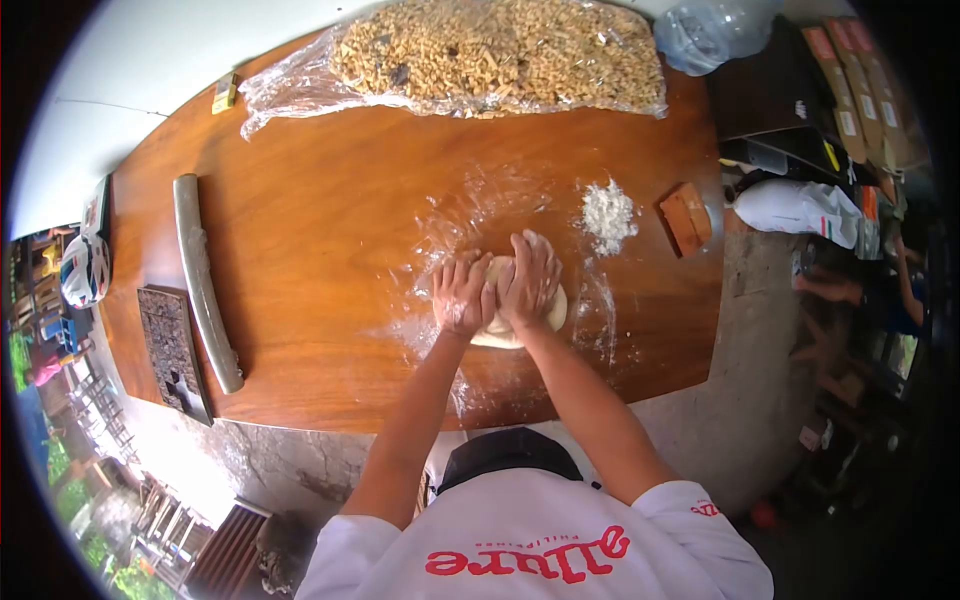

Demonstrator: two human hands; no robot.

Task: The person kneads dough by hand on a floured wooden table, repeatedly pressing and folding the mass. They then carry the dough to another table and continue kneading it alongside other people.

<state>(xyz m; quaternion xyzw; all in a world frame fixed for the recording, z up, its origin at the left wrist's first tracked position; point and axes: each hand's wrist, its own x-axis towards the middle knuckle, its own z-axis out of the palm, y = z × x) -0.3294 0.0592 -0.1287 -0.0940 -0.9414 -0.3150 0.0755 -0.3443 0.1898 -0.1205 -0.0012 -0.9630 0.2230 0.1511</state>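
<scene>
A pale lump of dough (497, 332) lies on the brown wooden table (330, 250), with flour smeared around it. My left hand (463, 292) presses on the dough's left side, its fingers curled over it. Beside it and nearly touching it, my right hand (528, 280) grips the top and right of the lump. Both palms hide much of the dough. White flour dusts my hands. To the right and farther back is a small pile of flour (608, 217).
A reddish block (685, 220) sits near the right edge. Plastic-wrapped small tan pieces (500, 55) span the back. On the left lie a long grey tube (205, 285) and a dark framed panel (175, 350). A yellow box (224, 94) stands back left.
</scene>
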